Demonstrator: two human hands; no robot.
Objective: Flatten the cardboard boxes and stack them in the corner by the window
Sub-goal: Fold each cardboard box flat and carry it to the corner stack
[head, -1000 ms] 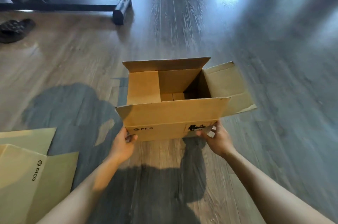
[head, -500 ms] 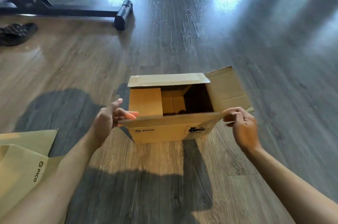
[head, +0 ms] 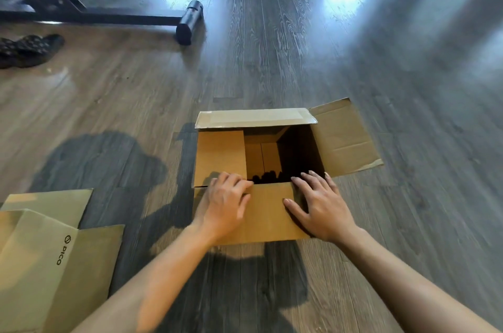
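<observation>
A brown cardboard box stands open on the wooden floor in the middle of the view. Its near flap is folded down toward me. My left hand lies flat on the left part of that flap, fingers spread and reaching the box's rim. On the flap's right part my right hand presses with straight fingers. The far flap leans inward, and the right flap lies spread out on the floor. The box's inside is dark and looks empty.
Flattened cardboard with a PICO print lies on the floor at the lower left. A black metal frame with a round foot stands at the upper left, and a dark slipper lies near it. Bright window light falls on the floor at the top.
Both hands left the lower corners of the box, rose to the near flap, and pushed it outward and down. Now both hands lie flat on it. The box looks closer.
</observation>
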